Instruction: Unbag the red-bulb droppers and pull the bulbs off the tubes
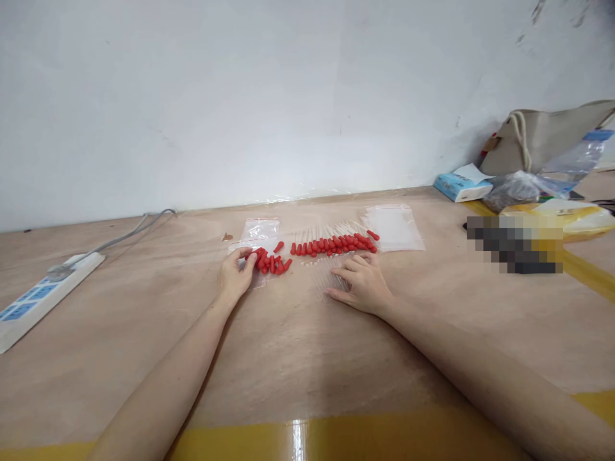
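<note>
My left hand (236, 275) is at the left edge of a loose pile of red rubber dropper bulbs (273, 265), its thumb and forefinger closed on one bulb. Over a spread of thin clear tubes (323, 282), my right hand (361, 282) rests with its thumb and fingers apart, touching them. Beyond the hands lies a row of droppers (331, 244), red bulbs toward me and clear stems pointing to the wall. Part of the tubes is hidden under the right hand.
Clear zip bags (259, 228) lie behind the loose bulbs, and more bags (396, 227) sit right of the row. A power strip (52, 291) with a grey cable is at the left. Farther right are a tissue pack (462, 184), a beige bag (552, 137) and a yellow plastic bag (571, 218).
</note>
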Available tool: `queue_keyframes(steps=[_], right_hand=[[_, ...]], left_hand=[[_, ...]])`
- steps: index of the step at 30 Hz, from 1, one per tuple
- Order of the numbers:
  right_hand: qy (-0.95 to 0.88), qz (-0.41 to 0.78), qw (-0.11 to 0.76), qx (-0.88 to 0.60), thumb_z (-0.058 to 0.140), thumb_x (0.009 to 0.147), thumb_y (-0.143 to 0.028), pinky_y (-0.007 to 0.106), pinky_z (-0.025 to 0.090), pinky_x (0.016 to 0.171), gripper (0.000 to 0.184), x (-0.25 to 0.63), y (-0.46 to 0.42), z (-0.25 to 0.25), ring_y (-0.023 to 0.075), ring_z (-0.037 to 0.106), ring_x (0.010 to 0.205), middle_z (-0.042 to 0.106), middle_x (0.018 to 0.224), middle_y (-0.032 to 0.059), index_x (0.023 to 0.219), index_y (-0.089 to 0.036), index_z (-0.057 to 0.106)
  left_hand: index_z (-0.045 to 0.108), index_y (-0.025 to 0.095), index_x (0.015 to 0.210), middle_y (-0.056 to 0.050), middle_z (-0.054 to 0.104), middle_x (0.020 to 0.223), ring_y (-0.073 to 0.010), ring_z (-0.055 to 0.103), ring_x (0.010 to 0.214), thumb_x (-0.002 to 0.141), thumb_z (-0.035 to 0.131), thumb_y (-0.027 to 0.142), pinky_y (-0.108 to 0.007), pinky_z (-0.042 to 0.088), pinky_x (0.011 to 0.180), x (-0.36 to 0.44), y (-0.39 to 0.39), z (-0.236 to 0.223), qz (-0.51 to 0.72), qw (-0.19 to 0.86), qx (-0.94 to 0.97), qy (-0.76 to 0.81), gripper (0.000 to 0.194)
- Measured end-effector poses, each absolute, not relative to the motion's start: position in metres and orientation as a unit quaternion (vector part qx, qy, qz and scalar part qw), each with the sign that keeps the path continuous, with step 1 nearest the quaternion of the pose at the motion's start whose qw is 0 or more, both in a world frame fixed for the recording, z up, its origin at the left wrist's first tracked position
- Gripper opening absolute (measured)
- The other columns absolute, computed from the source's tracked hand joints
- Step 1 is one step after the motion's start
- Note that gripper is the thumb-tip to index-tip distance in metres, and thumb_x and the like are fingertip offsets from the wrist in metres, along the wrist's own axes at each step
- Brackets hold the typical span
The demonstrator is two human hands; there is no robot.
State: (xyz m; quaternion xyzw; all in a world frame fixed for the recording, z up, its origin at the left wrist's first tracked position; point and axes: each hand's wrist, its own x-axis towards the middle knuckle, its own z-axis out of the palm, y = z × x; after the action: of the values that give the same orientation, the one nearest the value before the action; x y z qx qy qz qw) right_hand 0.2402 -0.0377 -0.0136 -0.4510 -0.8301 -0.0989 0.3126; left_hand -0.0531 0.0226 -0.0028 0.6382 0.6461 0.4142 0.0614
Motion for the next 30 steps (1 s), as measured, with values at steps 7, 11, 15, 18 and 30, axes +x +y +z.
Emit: queue_keyframes(steps=[7, 11, 15, 18, 30], right_hand=[[-0.829, -0.094, 0.313, -0.454, 0.051, 0.075, -0.057, 0.038, 0.025, 0.085, 0.042, 0.240, -0.039, -0.013, 0.0176, 0.050, 0.080, 0.062, 0.077, 0.0035, 0.091, -0.021, 0.065], [-0.825, -0.100, 0.324, -0.452, 0.051, 0.076, -0.055, 0.038, 0.025, 0.085, 0.040, 0.240, -0.040, -0.012, 0.0168, 0.050, 0.079, 0.062, 0.076, 0.0031, 0.089, -0.020, 0.066], [-0.818, -0.112, 0.342, -0.449, 0.052, 0.077, -0.053, 0.037, 0.025, 0.085, 0.037, 0.240, -0.040, -0.012, 0.0161, 0.050, 0.077, 0.062, 0.074, 0.0030, 0.086, -0.021, 0.066], [-0.808, -0.122, 0.363, -0.448, 0.052, 0.078, -0.049, 0.037, 0.025, 0.085, 0.032, 0.240, -0.040, -0.012, 0.0150, 0.050, 0.074, 0.062, 0.071, 0.0022, 0.084, -0.021, 0.067], [-0.770, -0.100, 0.411, -0.477, 0.051, 0.082, -0.034, 0.033, 0.026, 0.083, 0.022, 0.241, -0.043, -0.007, 0.0124, 0.049, 0.066, 0.061, 0.062, -0.0003, 0.071, -0.022, 0.066]], left_hand=[[0.064, 0.020, 0.096, -0.004, 0.066, 0.098, -0.0207, 0.059, 0.091, 0.078, 0.048, 0.039, -0.031, 0.044, 0.081, -0.054, 0.022, 0.001, 0.391, 0.075, 0.638, 0.660, 0.030], [0.063, 0.020, 0.099, -0.005, 0.066, 0.099, -0.0204, 0.059, 0.090, 0.079, 0.047, 0.040, -0.032, 0.045, 0.081, -0.057, 0.024, -0.001, 0.389, 0.085, 0.640, 0.657, 0.033], [0.062, 0.020, 0.101, -0.005, 0.064, 0.102, -0.0211, 0.058, 0.094, 0.080, 0.045, 0.042, -0.033, 0.044, 0.081, -0.059, 0.025, 0.000, 0.403, 0.083, 0.635, 0.654, 0.035], [0.062, 0.022, 0.099, -0.004, 0.063, 0.104, -0.0212, 0.055, 0.099, 0.080, 0.046, 0.041, -0.033, 0.042, 0.085, -0.053, 0.021, 0.010, 0.409, 0.042, 0.662, 0.627, 0.031], [0.067, 0.019, 0.068, -0.015, 0.053, 0.112, -0.0358, 0.040, 0.110, 0.072, 0.053, 0.038, -0.053, 0.026, 0.088, 0.026, 0.046, 0.036, 0.160, -0.093, 0.756, 0.628, 0.024]])
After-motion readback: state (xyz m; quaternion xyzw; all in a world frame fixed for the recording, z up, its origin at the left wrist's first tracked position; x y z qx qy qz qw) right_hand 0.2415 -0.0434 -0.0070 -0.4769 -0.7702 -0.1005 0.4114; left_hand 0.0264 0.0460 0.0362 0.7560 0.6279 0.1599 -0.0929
